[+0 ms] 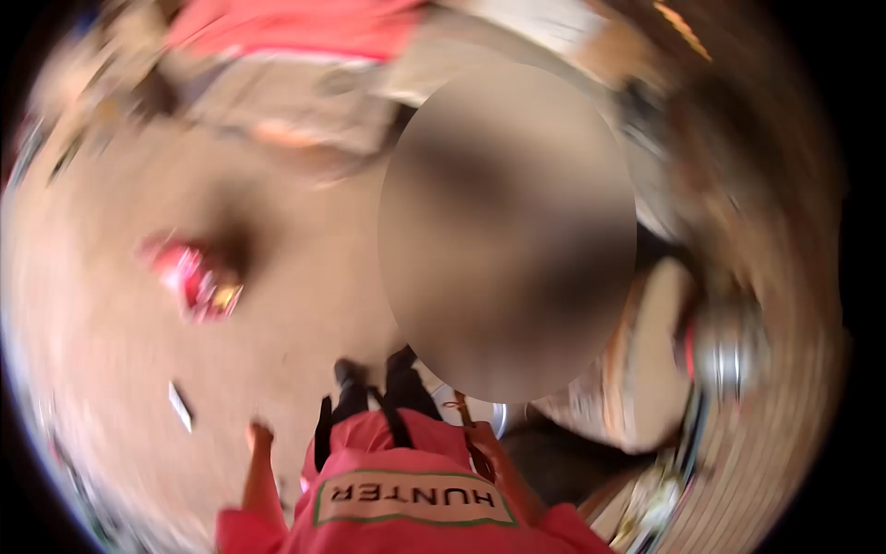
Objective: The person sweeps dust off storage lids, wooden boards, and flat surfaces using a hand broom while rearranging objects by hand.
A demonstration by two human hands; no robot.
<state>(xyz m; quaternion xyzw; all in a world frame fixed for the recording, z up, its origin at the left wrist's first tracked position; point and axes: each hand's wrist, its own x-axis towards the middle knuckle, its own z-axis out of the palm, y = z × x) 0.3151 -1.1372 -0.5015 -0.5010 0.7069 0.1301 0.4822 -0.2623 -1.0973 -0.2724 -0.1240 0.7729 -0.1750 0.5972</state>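
Observation:
My left hand (pixel 260 433) hangs at my side over the brown floor, apart from any object. Its fingers are smeared by motion. My right hand (pixel 479 438) is low beside my right hip, close to a thin reddish-brown strip (pixel 459 403) with a small loop. Whether the fingers grip that strip is too blurred to see. Just beyond this hand, part of a pale round rim (pixel 500 420) shows. Between my hands is my pink top (pixel 415 462), with a dark strap (pixel 323 434) hanging along it.
A large blurred oval hides the centre. To the left lie a shiny red packet (pixel 196 282) and a thin white flat piece (pixel 181 406). Red cloth (pixel 295 26) is at the top. A silvery round container (pixel 729 354) and a pale slab-like piece (pixel 660 355) stand right.

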